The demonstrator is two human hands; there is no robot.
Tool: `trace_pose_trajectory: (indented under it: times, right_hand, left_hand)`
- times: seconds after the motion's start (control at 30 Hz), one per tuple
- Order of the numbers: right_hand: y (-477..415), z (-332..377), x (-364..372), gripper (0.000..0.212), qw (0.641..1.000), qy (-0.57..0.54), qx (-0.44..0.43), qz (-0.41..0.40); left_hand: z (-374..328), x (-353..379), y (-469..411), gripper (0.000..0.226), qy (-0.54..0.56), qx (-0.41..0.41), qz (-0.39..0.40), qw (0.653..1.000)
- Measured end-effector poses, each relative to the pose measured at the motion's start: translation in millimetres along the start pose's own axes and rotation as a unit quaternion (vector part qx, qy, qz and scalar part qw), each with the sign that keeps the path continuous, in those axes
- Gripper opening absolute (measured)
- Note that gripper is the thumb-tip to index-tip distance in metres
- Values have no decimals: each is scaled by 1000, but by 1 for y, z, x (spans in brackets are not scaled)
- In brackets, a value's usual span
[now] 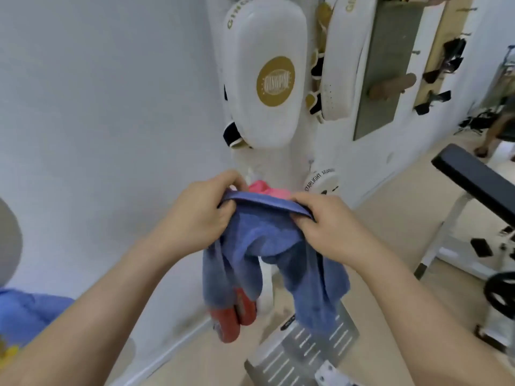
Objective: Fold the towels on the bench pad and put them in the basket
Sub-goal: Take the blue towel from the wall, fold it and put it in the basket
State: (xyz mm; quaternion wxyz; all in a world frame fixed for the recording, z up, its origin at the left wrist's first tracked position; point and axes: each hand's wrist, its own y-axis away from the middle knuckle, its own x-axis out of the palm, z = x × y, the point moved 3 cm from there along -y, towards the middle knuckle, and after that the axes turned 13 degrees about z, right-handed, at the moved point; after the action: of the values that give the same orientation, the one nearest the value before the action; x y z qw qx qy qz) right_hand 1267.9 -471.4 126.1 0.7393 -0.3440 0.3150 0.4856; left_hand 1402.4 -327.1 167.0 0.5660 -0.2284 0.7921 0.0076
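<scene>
The towel (274, 246) is a plain blue-violet. Just behind its top edge shows pink cloth (264, 188). Below the towel sit red-orange pads (234, 316). Above it hangs a white pad (264, 73) with a gold round emblem.

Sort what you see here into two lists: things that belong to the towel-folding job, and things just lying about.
Job:
- blue terry towel, held up by its hem
- left hand and right hand gripping it
- black padded bench

Lying about:
- white and gold strike pads on the wall
- red boxing gloves
- pink cloth behind the towel
</scene>
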Motion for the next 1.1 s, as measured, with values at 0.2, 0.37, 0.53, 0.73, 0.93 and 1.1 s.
trace_pose_trajectory:
  times: [0.2,0.37,0.53,0.73,0.93,1.1]
  right_hand:
    - [99,16,75,32,976,119,180,3]
    - [173,14,98,29,950,103,293,-38]
    - [232,18,102,23,910,-264,312,70]
    - [305,6,101,34,861,-381,303,150]
    - [399,-8,77,13,909,-216,192,301]
    - [486,-31,56,18,920,37,229,315]
  left_hand:
    - [23,47,119,33,285,-50,46,956]
    - [13,65,185,24,450,-117,123,877]
    - [13,82,242,28,423,-137,188,876]
    - [-31,122,306,29,502,-224,143,823]
    - [-138,151,362,19,362,-158,271,878]
    - [-201,151,395,24,480,-164,102,855]
